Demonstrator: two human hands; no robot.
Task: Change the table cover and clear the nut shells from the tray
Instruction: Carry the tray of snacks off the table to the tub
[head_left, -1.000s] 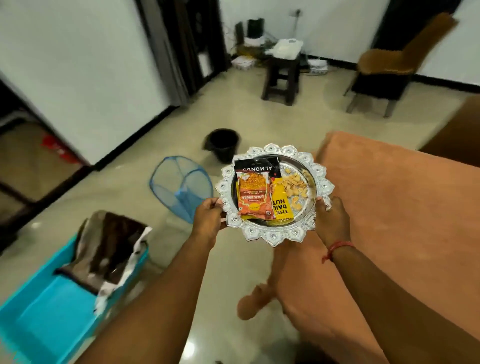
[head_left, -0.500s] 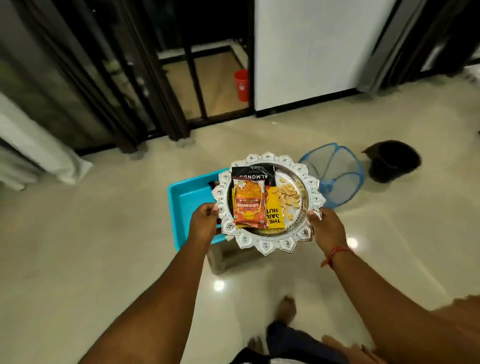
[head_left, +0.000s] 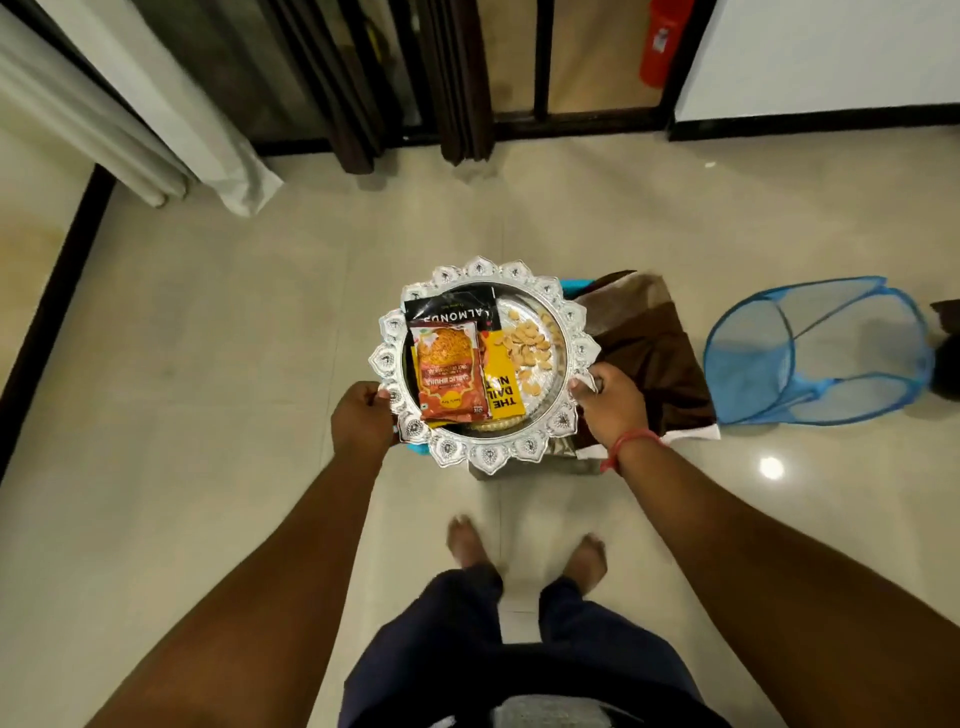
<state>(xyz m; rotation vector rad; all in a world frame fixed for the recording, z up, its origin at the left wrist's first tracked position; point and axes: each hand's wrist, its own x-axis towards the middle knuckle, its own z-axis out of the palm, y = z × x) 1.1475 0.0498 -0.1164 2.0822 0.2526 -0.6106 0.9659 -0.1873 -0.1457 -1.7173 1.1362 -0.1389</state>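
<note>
Silver tray (head_left: 385, 358) with a scalloped rim is held level above the tiled floor (head_left: 208, 415), in front of the person's bare feet. Its left edge is gripped by the left hand (head_left: 361, 418), fingers curled under the rim and thumb on top; its right edge is gripped the same way by the right hand (head_left: 608, 397), which wears a red thread at the wrist. Nut shells (head_left: 527, 348) are heaped on the tray's right half. On its left half an orange snack packet (head_left: 451, 371) is laid over a yellow packet (head_left: 501, 384) and a black almond packet (head_left: 451, 306). Brown folded cloth (head_left: 649, 348) is seen below and right of the tray, and a blue mesh basket (head_left: 815, 353) lies on its side further right.
</note>
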